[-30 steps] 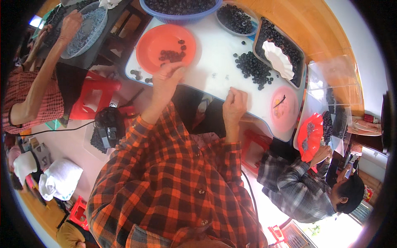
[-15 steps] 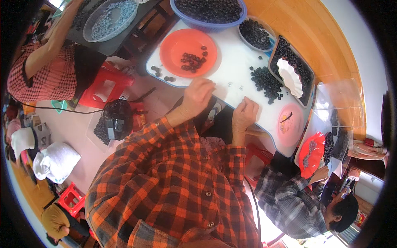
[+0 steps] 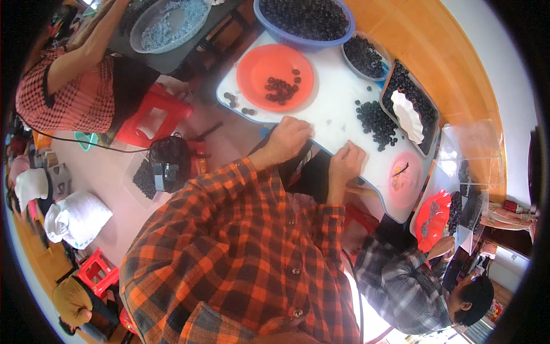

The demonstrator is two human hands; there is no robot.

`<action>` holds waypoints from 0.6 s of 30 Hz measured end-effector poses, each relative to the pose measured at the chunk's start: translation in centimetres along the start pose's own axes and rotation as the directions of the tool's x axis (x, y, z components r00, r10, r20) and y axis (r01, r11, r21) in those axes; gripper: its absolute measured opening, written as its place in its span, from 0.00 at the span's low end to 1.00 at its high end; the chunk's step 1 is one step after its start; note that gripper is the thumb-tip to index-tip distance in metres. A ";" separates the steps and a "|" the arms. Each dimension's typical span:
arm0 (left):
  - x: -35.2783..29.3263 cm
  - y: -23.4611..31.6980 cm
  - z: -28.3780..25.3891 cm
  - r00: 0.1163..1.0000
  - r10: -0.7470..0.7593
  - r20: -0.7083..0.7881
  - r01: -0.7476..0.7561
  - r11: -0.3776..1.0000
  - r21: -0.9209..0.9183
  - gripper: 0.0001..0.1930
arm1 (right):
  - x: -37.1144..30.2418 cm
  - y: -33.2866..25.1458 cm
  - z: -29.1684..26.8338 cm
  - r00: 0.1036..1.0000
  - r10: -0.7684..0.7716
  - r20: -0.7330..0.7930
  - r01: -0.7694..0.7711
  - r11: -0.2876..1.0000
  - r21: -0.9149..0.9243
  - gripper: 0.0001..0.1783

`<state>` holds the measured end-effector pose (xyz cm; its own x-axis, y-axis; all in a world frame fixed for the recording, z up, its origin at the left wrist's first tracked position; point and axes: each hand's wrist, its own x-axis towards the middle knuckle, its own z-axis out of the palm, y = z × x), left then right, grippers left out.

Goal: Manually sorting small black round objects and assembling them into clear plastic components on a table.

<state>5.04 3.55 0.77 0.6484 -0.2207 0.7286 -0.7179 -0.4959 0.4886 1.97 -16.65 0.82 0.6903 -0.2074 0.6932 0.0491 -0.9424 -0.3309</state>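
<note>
My left hand (image 3: 291,139) is closed in a pinch at the near edge of the white table (image 3: 326,74). Close to its right, my right hand (image 3: 348,163) is also pinched shut at that edge. Whatever the fingertips hold is too small to make out. Past my left hand lies an orange-red plate (image 3: 258,69) with a cluster of dark round pieces (image 3: 281,90) on it. A loose pile of small black round pieces (image 3: 375,121) spreads beyond my right hand. A few dark pieces (image 3: 247,111) lie between the plate and the table edge.
A blue basin (image 3: 352,31) heaped with black pieces stands at the back, beside a smaller bowl (image 3: 366,54). To the right are a dark tray (image 3: 429,109) with a white scalloped dish (image 3: 407,116) and a pink plate (image 3: 413,183). Other people sit left and right.
The whole view has shifted, so the table and its things sit farther right in the picture. Both hands stay pinched near the same edge, with little movement relative to the table.
</note>
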 end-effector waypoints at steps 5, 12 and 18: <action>-0.1 0.1 0.1 0.999 0.019 0.029 -0.019 1.000 -0.010 0.13 | -0.2 0.2 0.1 1.000 0.004 0.005 -0.004 1.000 -0.009 0.09; -0.1 0.2 -0.3 0.997 0.016 0.071 -0.013 0.999 -0.038 0.13 | 0.1 -0.3 -0.2 1.000 0.027 -0.013 -0.027 0.999 -0.025 0.09; 0.2 -0.1 -0.5 0.994 0.047 0.094 -0.041 0.997 -0.061 0.16 | 0.3 -0.4 0.0 0.998 0.049 -0.029 -0.050 0.998 -0.036 0.09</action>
<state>5.07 3.95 1.07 0.6348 -0.3219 0.7025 -0.7584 -0.4339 0.4865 2.10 -16.31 1.18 0.6709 -0.2610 0.6941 -0.0116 -0.9396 -0.3420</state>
